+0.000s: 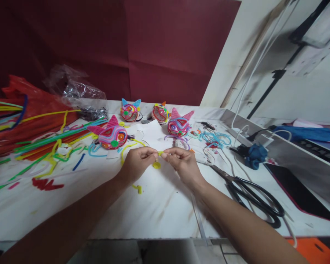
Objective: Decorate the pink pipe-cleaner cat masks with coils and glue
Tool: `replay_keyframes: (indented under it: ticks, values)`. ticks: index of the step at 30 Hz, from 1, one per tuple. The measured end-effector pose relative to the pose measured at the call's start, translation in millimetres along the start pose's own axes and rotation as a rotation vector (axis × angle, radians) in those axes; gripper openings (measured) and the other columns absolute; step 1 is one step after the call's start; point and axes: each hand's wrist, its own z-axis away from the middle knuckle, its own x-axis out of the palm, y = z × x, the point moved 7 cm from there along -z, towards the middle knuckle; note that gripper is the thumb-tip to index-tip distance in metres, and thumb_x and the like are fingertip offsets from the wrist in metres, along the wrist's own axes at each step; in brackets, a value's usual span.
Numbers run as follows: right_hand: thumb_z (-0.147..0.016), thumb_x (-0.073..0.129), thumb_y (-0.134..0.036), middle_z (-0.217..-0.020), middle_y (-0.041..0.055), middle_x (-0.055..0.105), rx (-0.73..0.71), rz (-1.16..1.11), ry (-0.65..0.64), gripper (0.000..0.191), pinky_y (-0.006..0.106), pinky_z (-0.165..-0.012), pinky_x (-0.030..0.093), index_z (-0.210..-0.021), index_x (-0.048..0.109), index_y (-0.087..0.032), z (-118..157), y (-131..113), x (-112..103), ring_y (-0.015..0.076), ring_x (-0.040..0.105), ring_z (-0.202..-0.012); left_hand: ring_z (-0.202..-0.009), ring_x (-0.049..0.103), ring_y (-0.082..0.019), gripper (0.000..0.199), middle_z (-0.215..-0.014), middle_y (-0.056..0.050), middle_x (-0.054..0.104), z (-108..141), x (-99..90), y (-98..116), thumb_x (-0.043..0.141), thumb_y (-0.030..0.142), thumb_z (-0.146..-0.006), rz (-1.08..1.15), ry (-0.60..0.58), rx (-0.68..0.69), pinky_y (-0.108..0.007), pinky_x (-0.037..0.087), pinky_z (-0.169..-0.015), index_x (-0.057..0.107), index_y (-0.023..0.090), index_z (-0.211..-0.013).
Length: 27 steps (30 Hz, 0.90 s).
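Head view. Progress, as judged from the layout: four decorated animal heads, the blue-eared one, the orange-eared one, the right pink-eared one and the left pink-eared one, stand on the tabletop beyond the hands and look largely formed. The small yellow piece appears to be mid-shaping; how much is left to do on it cannot be read. Plenty of loose stems lie at the left; the scissors lie at the right, apart from both hands.

Position: the yellow piece sits directly between the two grips, in contact with the fingertips of each, above the near middle of the tabletop. A yellow coil shows just below it; whether the two are joined is unclear.

Grip state: left grip pinched, thumb against fingers, on the yellow piece's left end; right grip likewise closed on its right end.
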Motion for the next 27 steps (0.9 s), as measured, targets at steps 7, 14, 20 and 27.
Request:
replay_keyframes:
  ticks: [7, 14, 20, 27]
  values:
    - [-0.054, 0.096, -0.050, -0.039, -0.0108, 0.040, -0.008, -0.125, 0.066, 0.036, 0.026, -0.046, 0.019, -0.068, 0.082, -0.020, -0.5, 11.4, 1.7, 0.0067, 0.026, -0.043, -0.059, 0.068, -0.017, 0.025, -0.058, -0.001, 0.073, 6.9, 1.5, -2.6, 0.078, 0.043, -0.061, 0.090, 0.081, -0.038, -0.027, 0.058, -0.061, 0.080, 0.020, -0.068]
    - [-0.062, 0.092, -0.056, -0.043, -0.0103, 0.038, -0.088, 0.032, -0.023, 0.041, 0.026, -0.047, 0.022, -0.074, 0.085, -0.018, -0.6, 3.9, 3.3, 0.0077, 0.027, -0.046, -0.060, 0.067, -0.018, 0.023, -0.064, -0.003, 0.077, 3.7, -6.5, 0.4, 0.072, 0.041, -0.069, -0.092, 0.124, 0.134, -0.027, 0.054, -0.058, 0.081, 0.019, -0.071]
    - [-0.086, 0.076, -0.046, -0.052, -0.0034, 0.058, -0.428, 0.424, -0.113, 0.031, 0.026, -0.052, 0.034, -0.095, 0.090, -0.019, 2.0, -10.9, -1.5, 0.0116, 0.043, -0.048, -0.058, 0.065, -0.015, 0.019, -0.064, -0.002, 0.075, 12.9, -3.6, 23.7, 0.063, 0.019, -0.082, -0.502, 0.105, 0.612, -0.025, 0.049, -0.058, 0.078, 0.021, -0.072]
    - [-0.095, 0.061, -0.028, -0.064, 0.0028, 0.075, -0.616, 0.740, -0.150, 0.027, 0.026, -0.057, 0.038, -0.087, 0.086, -0.023, 10.0, -18.6, 0.9, 0.0144, 0.055, -0.052, -0.069, 0.076, -0.018, 0.022, -0.075, -0.003, 0.081, 16.3, 5.3, 23.0, 0.061, 0.015, -0.092, -0.599, 0.004, 0.741, -0.026, 0.057, -0.067, 0.081, 0.022, -0.084]
